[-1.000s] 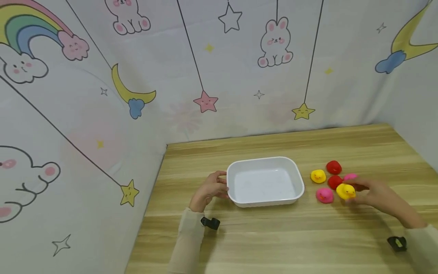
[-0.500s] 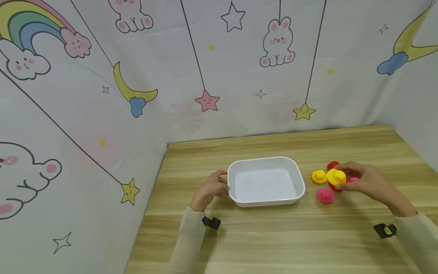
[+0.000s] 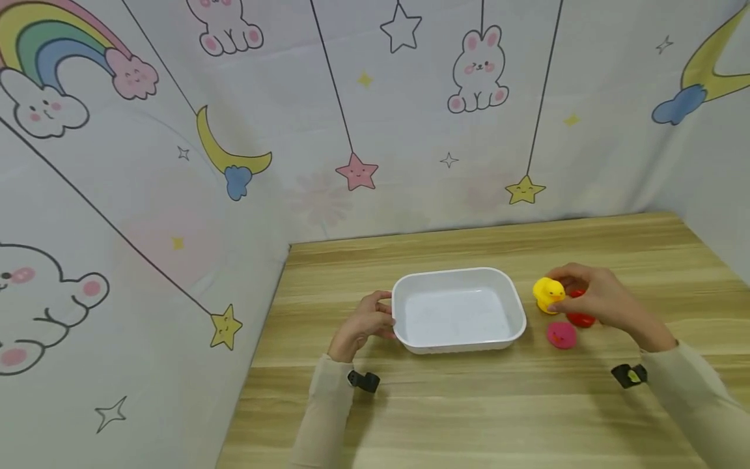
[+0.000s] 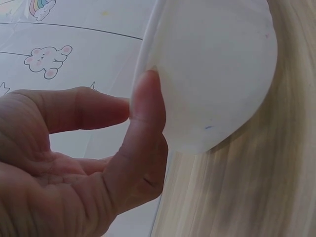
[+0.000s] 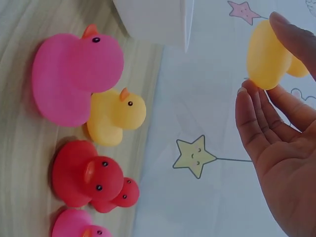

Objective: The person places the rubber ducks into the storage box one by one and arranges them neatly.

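Observation:
My right hand pinches a yellow rubber duck between thumb and fingertips, a short way right of the white tray. The right wrist view shows this duck raised above the others. Below it on the table stand a large pink duck, a second yellow duck, a red duck, a smaller-looking red one and another pink one. My left hand holds the tray's left rim, thumb and finger meeting at its edge.
The wood-grain table runs up to a white cloth backdrop printed with stars, moons and rabbits. More cloth stands close along the left side. No ducks lie in the tray.
My right hand has carried the yellow duck leftward, from the right side of the duck group toward the tray. My left hand stays at the tray's left rim.

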{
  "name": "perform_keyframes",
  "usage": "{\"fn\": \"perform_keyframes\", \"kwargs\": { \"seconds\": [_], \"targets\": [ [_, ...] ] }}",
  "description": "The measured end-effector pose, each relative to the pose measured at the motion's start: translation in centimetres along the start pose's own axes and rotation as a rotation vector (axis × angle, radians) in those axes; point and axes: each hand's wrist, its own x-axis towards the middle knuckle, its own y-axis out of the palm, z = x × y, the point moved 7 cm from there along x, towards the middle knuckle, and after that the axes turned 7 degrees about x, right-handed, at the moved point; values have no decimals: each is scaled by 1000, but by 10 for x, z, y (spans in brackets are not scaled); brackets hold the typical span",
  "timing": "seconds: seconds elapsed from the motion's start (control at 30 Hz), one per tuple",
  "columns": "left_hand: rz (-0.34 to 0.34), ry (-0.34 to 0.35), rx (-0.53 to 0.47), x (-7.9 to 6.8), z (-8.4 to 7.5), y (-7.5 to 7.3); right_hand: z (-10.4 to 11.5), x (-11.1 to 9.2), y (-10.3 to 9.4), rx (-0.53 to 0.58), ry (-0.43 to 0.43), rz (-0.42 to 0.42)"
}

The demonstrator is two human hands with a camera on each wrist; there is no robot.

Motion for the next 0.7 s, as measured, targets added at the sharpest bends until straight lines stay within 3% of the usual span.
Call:
{"fn": "perform_keyframes", "kwargs": {
  "seconds": [0.27, 0.7],
  "targets": [
    [7, -6, -14, -1, -1, 0, 12, 20, 14, -21, 2, 50],
    [-6, -7, -3, -2, -2, -1, 41, 59, 46, 10, -67, 137]
  ]
}}
